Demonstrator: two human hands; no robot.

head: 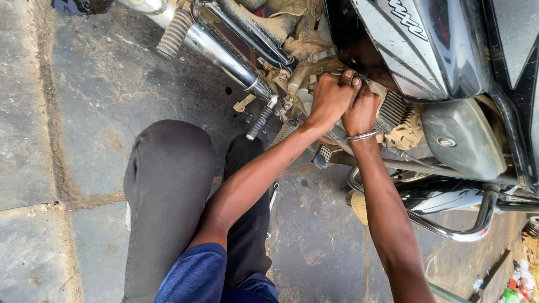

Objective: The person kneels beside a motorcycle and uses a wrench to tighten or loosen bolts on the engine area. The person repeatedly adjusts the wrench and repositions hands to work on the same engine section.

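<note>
At the far right, against the mud-caked motorcycle engine (393, 115) below the black fuel tank (415, 45), left hand (331, 101) and right hand (361, 109) press together, both curled shut on a hidden part; left slightly farther in.

floor (73, 112): grey stone slabs, dusty, seams at left | on it: motorcycle (426, 62) across upper right, crash bar (466, 230) low at right | litter scraps (519, 280) in lower right corner | dark stains at centre bottom
</note>
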